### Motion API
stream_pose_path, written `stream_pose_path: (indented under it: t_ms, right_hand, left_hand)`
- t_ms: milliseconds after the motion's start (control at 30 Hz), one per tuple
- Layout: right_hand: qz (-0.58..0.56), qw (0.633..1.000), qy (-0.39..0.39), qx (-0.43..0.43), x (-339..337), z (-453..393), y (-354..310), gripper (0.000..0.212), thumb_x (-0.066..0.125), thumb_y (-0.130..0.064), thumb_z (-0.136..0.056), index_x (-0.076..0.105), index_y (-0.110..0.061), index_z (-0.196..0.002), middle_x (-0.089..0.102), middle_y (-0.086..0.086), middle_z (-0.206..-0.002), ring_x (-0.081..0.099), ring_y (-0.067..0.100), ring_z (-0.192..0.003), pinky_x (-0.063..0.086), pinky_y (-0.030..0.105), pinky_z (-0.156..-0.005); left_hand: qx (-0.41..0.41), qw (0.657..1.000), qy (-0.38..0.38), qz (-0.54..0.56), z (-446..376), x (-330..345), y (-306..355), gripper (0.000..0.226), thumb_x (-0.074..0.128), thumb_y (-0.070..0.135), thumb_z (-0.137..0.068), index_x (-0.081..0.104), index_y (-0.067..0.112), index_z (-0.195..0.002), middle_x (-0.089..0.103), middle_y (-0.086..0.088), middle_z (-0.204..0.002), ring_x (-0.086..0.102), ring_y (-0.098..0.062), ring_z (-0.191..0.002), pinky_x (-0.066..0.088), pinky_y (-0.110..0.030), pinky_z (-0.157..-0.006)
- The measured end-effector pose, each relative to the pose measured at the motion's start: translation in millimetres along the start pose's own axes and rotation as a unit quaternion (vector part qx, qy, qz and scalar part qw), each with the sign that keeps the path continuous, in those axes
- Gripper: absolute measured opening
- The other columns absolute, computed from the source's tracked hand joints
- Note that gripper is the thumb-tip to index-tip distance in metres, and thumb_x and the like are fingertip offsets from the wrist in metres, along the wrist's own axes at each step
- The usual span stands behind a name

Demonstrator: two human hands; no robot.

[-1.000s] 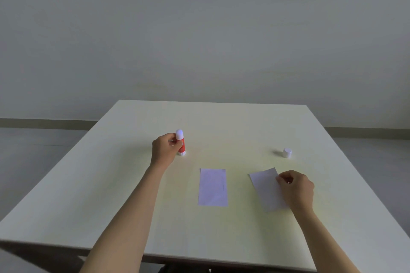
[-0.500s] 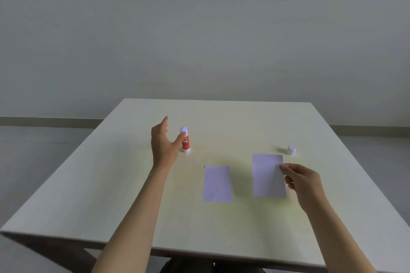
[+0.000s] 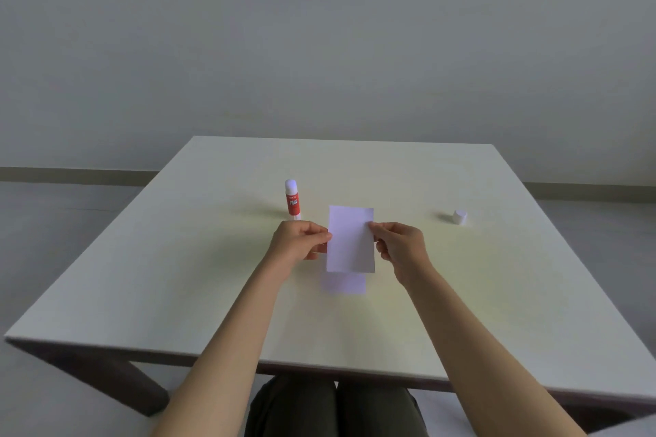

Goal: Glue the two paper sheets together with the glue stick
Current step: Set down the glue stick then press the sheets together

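Note:
I hold a white paper sheet (image 3: 350, 239) in the air above the table, tilted up toward me. My left hand (image 3: 300, 239) pinches its left edge and my right hand (image 3: 399, 245) pinches its right edge. Directly below it the second paper sheet (image 3: 343, 283) lies flat on the table, only its near strip showing. The red glue stick (image 3: 292, 200) stands upright and uncapped just beyond my left hand, not touched by either hand.
The glue stick's white cap (image 3: 460, 216) sits alone on the table's right side. The pale table (image 3: 213, 287) ends in a near edge above my knees, and a bare wall stands behind its far edge.
My left hand let go of the glue stick and moved right to the sheet. My right hand carried that sheet leftward over the other one, and both hands now hold it.

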State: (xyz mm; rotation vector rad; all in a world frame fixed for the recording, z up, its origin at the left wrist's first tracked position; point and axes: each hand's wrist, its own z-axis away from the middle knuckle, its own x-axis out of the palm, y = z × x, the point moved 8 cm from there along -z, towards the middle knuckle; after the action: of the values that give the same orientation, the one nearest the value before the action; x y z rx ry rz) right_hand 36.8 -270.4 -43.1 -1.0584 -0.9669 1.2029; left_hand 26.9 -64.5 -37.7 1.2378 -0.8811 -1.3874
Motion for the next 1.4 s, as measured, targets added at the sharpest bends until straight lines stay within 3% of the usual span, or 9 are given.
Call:
stream_pose_path:
  t_ms: [400, 600, 767, 1100, 1267, 1400]
  right_hand:
    - [0.141, 0.99, 0.015, 0.017, -1.8, -0.4, 25.6, 0.011, 0.07, -0.013, -0.078, 0.065, -0.007, -0.07, 0.062, 0.0, -0.06, 0.048, 0.014, -0.047, 0.039, 0.025, -0.05]
    - [0.139, 0.99, 0.026, 0.025, -7.3, -1.8, 29.1, 0.016, 0.071, -0.014, -0.079, 0.063, -0.011, -0.065, 0.061, 0.002, -0.059, 0.049, 0.015, -0.045, 0.04, 0.026, -0.05]
    - [0.135, 0.99, 0.005, 0.04, -5.7, -0.9, 30.4, 0.015, 0.068, -0.006, -0.081, 0.064, -0.007, -0.066, 0.06, 0.004, -0.058, 0.046, 0.015, -0.042, 0.034, 0.021, -0.04]
    - [0.082, 0.995, -0.02, 0.061, -2.8, 2.8, 31.2, 0.008, 0.064, -0.001, -0.081, 0.065, 0.0, -0.073, 0.061, 0.009, -0.062, 0.045, 0.018, -0.045, 0.033, 0.025, -0.045]
    - [0.156, 0.986, -0.011, 0.057, 0.4, -1.3, 29.7, 0.021, 0.059, 0.0, -0.078, 0.059, -0.004, -0.058, 0.057, 0.007, -0.054, 0.044, 0.016, -0.038, 0.033, 0.021, -0.041]
    - [0.23, 0.972, 0.0, 0.054, 1.5, -3.9, 27.7, 0.016, 0.059, -0.004, -0.075, 0.058, -0.003, -0.058, 0.055, 0.005, -0.049, 0.039, 0.008, -0.023, 0.032, 0.014, -0.033]
  left_hand:
    - [-0.051, 0.998, 0.022, 0.022, -2.8, -4.7, -27.1, 0.005, 0.075, 0.006, -0.075, 0.071, 0.009, -0.074, 0.073, -0.001, -0.07, 0.071, -0.007, -0.056, 0.052, -0.02, -0.058]
    - [-0.072, 0.995, 0.012, 0.067, -5.2, -4.3, -31.1, 0.007, 0.071, 0.002, -0.079, 0.069, 0.007, -0.074, 0.071, -0.002, -0.071, 0.069, -0.005, -0.051, 0.048, -0.024, -0.062]
    - [-0.088, 0.993, -0.009, 0.079, -4.4, 1.1, -33.2, 0.009, 0.07, 0.002, -0.08, 0.069, 0.008, -0.074, 0.072, 0.006, -0.058, 0.068, -0.005, -0.051, 0.047, -0.023, -0.06]
    - [-0.102, 0.992, -0.029, 0.071, -3.7, 3.2, -32.8, 0.009, 0.071, 0.005, -0.08, 0.07, 0.011, -0.074, 0.073, 0.007, -0.058, 0.069, -0.005, -0.053, 0.047, -0.018, -0.055]
    - [-0.092, 0.995, -0.007, 0.026, -2.6, -0.4, -31.0, 0.009, 0.073, 0.004, -0.076, 0.07, 0.009, -0.069, 0.072, 0.004, -0.058, 0.069, -0.006, -0.052, 0.045, -0.015, -0.046]
    - [-0.067, 0.995, 0.02, -0.077, -4.8, -3.5, -29.0, 0.013, 0.074, 0.008, -0.072, 0.068, 0.007, -0.061, 0.072, -0.004, -0.063, 0.071, -0.008, -0.054, 0.04, -0.01, -0.039]
